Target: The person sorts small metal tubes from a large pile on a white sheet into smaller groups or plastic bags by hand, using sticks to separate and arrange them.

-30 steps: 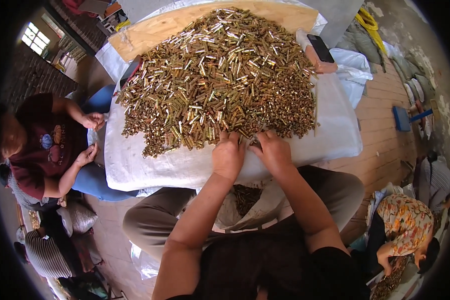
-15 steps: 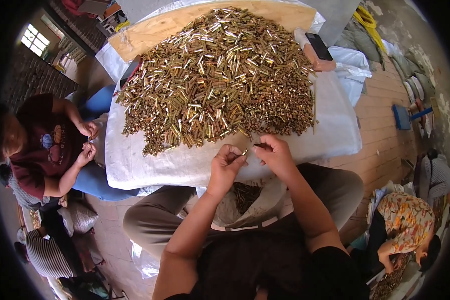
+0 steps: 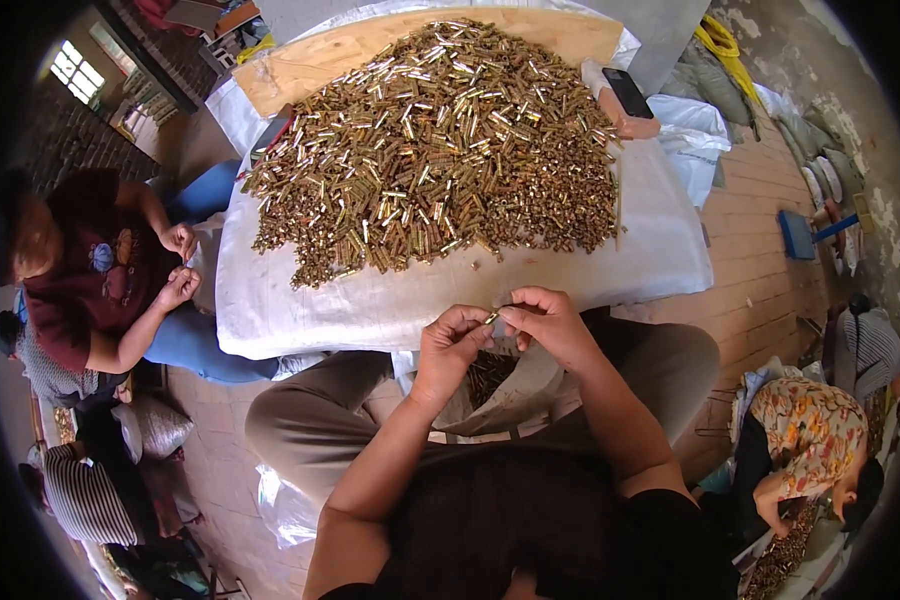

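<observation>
A small brass-coloured metal sleeve (image 3: 492,316) is pinched between the thumb and fingertips of my left hand (image 3: 448,350). My right hand (image 3: 545,322) meets it from the other side, its thumb and forefinger closed at the sleeve's end. Whatever small part those fingertips may hold is hidden. Both hands are in the air just off the near edge of the covered table (image 3: 370,322). Beyond them lies a big heap of similar metal sleeves (image 3: 440,140), with many smaller nut-like pieces (image 3: 560,215) along its near right side.
Between my knees an open sack (image 3: 520,395) holds dark metal parts. A wooden board (image 3: 340,60) backs the heap. A phone (image 3: 627,92) rests on a brick-like block (image 3: 625,122) at the table's right corner. A co-worker (image 3: 100,270) sits at the left; another (image 3: 805,440) bends at the right.
My right hand has come back from the edge of the heap toward my left hand, and their fingertips now meet at the sleeve. My left hand still holds it.
</observation>
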The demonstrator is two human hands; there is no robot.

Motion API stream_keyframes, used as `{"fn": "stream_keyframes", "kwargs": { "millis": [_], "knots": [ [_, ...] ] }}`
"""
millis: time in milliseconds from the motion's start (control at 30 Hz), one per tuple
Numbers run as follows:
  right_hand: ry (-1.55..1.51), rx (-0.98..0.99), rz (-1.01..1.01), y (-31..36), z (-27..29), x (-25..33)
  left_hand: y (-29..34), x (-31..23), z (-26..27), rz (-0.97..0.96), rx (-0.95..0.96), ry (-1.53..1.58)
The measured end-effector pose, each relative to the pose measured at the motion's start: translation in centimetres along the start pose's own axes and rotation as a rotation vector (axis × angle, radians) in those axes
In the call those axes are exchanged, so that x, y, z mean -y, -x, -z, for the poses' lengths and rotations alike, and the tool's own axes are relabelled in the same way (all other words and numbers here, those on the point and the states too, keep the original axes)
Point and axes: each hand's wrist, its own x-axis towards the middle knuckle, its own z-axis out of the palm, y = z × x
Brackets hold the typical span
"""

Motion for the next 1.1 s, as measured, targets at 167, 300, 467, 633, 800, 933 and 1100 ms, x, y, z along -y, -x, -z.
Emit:
{"fn": "stream_keyframes", "kwargs": {
  "millis": [167, 300, 467, 633, 800, 933, 1100],
  "knots": [
    [-0.046, -0.050, 0.020, 0.3, -0.8, 0.0, 0.3, 0.1, -0.1, -0.044, 0.007, 0.007],
    [0.002, -0.078, 0.000, 0.3, -0.9, -0.3, 0.3, 0.2, -0.2, -0.038, -0.001, -0.021],
    [0.067, -0.150, 0.020, 0.2, -1.2, -0.4, 0.2, 0.4, -0.2, -0.020, 0.001, -0.011],
    [0.134, -0.220, 0.138, 0.1, -1.5, -0.3, 0.0, 0.0, -0.2, 0.004, -0.001, 0.000],
    [0.156, -0.186, 0.104, -0.1, -1.2, -0.6, -0.2, 0.0, -0.1, -0.005, -0.005, -0.015],
    [0.188, -0.184, 0.114, -0.2, -1.3, -0.4, -0.3, 0.3, 0.1, -0.012, -0.001, -0.029],
    [0.072, -0.198, 0.061, -0.1, -1.3, -0.4, -0.4, 0.2, 0.0, -0.010, 0.002, -0.032]
  ]
}}
